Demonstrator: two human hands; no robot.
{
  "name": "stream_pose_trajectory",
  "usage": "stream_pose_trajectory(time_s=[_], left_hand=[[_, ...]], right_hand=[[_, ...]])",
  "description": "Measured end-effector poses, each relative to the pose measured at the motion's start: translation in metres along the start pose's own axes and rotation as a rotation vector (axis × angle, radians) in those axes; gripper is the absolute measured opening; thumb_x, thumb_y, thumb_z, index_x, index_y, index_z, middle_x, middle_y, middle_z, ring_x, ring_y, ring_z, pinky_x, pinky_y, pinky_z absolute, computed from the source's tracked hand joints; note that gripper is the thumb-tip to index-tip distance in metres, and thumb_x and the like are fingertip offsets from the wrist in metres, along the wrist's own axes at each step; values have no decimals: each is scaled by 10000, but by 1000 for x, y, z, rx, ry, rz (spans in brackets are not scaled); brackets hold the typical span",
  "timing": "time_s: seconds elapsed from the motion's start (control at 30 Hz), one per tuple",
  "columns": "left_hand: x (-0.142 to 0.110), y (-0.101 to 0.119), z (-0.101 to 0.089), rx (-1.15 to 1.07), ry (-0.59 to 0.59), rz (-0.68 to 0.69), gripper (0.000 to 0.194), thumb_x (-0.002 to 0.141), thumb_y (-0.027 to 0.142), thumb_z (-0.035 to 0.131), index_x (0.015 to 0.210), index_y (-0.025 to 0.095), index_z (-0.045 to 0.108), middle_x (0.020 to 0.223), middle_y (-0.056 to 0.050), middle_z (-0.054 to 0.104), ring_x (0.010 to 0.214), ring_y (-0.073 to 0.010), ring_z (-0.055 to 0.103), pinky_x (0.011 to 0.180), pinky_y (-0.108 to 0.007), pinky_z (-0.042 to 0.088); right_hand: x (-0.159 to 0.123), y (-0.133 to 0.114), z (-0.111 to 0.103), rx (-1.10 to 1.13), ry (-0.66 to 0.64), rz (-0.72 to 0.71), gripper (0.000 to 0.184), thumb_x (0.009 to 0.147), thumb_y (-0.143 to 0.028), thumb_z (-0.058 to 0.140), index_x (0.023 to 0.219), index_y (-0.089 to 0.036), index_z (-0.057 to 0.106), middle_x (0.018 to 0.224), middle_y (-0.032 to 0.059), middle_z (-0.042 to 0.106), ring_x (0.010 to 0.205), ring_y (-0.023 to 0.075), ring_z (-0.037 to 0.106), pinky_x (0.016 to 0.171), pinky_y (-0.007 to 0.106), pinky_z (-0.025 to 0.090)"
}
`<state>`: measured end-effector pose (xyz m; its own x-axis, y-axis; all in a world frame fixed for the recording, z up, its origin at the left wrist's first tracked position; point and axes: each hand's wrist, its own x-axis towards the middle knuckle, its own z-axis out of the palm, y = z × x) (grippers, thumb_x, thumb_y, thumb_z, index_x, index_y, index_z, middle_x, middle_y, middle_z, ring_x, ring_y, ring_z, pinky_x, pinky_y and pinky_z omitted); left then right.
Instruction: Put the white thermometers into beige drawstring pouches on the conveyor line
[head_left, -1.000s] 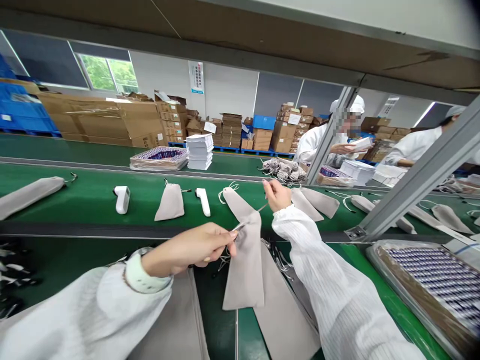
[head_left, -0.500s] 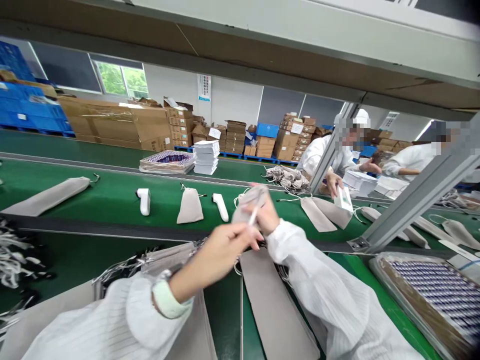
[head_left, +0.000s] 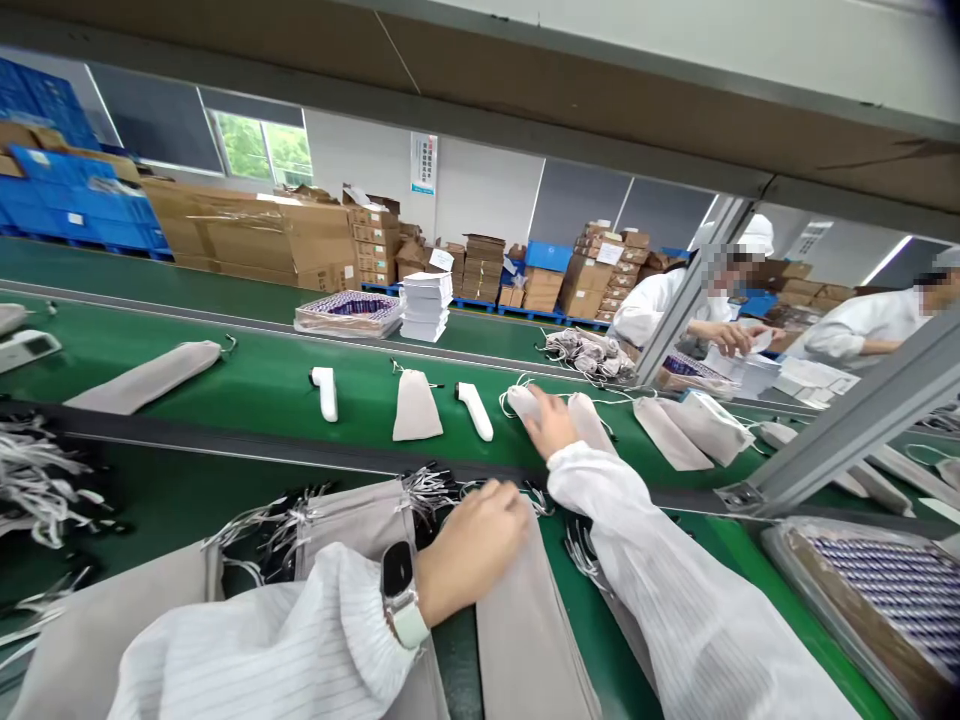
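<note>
My right hand (head_left: 553, 422) is over the green belt, its fingers closed around the neck of a filled grey drawstring pouch (head_left: 523, 402). Below it, my left hand (head_left: 476, 545) bends its fingers over the corded end of a stack of flat grey drawstring pouches (head_left: 529, 630); its fingertips are partly hidden. On the belt left of my right hand lie a white handheld thermometer (head_left: 474, 412), a small grey pouch (head_left: 418, 408) and another white thermometer (head_left: 327, 394). Another grey pouch (head_left: 590, 422) lies just right of the hand.
More flat pouches (head_left: 360, 520) with tangled cords lie at left. A metal post (head_left: 690, 290) slants up on the right, and a shelf (head_left: 480, 80) spans overhead. A battery tray (head_left: 885, 590) sits at lower right. Two co-workers in white (head_left: 652, 305) work across the belt.
My hands have separated. The right has brought the pouch down onto the belt; the left has dropped to the stack of flat pouches. Items on the belt appear further right.
</note>
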<state>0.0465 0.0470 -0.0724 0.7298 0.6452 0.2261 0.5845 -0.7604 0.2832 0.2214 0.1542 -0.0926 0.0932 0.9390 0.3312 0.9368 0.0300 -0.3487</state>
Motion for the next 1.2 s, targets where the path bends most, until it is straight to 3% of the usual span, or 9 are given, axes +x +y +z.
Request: stream_pose_trajectory(time_s=[0.1, 0.17, 0.3, 0.4, 0.6, 0.77, 0.9, 1.07, 1.2], left_hand=[[1, -8, 9, 138, 90, -119, 161, 831, 143, 391, 884, 107, 539, 894, -112, 520, 872, -245, 459, 752, -377, 399], [0, -12, 15, 168, 57, -136, 119, 824, 145, 409, 837, 114, 523, 848, -95, 509, 856, -237, 454, 748, -362, 404], [-1, -13, 15, 210, 33, -184, 43, 805, 145, 451, 831, 144, 485, 880, -68, 489, 869, -214, 449, 711, -314, 421], [0, -9, 11, 220, 40, -209, 50, 802, 131, 452, 844, 159, 457, 877, -58, 480, 865, -210, 447, 699, -316, 422], [2, -8, 8, 204, 76, -244, 93, 794, 114, 468, 848, 179, 429, 894, -39, 470, 868, -203, 454, 694, -303, 419], [3, -9, 8, 213, 65, -279, 54, 797, 137, 477, 828, 180, 465, 871, -38, 475, 795, -194, 481, 642, -290, 414], [4, -12, 7, 189, 32, -269, 40, 797, 170, 491, 765, 174, 514, 783, -45, 524, 809, -216, 477, 694, -322, 394], [7, -16, 0, -19, 61, -234, 164, 799, 253, 495, 654, 179, 515, 655, -24, 539, 747, -201, 487, 632, -282, 366], [10, -16, -6, -158, 128, -222, 223, 826, 315, 432, 649, 186, 476, 587, 21, 477, 606, -150, 471, 543, -246, 309]], right_hand=[[1, -31, 21, -13, -149, -216, 483, 778, -361, 454, 1250, -331, 356, 1253, 103, 383, 1136, 277, 376, 897, 424, 301], [3, -36, 34, 56, -214, -113, 517, 733, -359, 532, 1230, -313, 397, 1235, 122, 411, 1130, 318, 380, 896, 476, 280], [20, -19, 51, 478, -222, 134, 479, 634, -161, 621, 1102, -201, 527, 1049, 127, 555, 1093, 316, 433, 930, 479, 255], [31, -2, 51, 664, -192, 217, 320, 639, -120, 577, 959, -131, 571, 934, 126, 590, 1001, 289, 516, 881, 440, 360], [37, 1, 26, 1100, -160, 287, 121, 747, -177, 454, 851, -148, 508, 862, 80, 610, 827, 162, 613, 712, 306, 513], [28, -28, -35, 1645, -168, 64, 447, 649, -140, 596, 1058, -199, 426, 876, 30, 627, 849, 147, 609, 695, 286, 519], [5, -61, -79, 1669, -252, -89, 676, 602, -152, 652, 1184, -254, 324, 819, -4, 623, 736, 177, 630, 599, 331, 536], [-9, -75, -82, 1666, -274, -161, 851, 536, -85, 674, 1223, -320, 229, 775, -62, 576, 676, 145, 618, 624, 354, 542], [-3, -64, -73, 1634, -325, -128, 735, 585, -105, 641, 1170, -321, 252, 723, -79, 546, 594, 121, 600, 552, 339, 541]])
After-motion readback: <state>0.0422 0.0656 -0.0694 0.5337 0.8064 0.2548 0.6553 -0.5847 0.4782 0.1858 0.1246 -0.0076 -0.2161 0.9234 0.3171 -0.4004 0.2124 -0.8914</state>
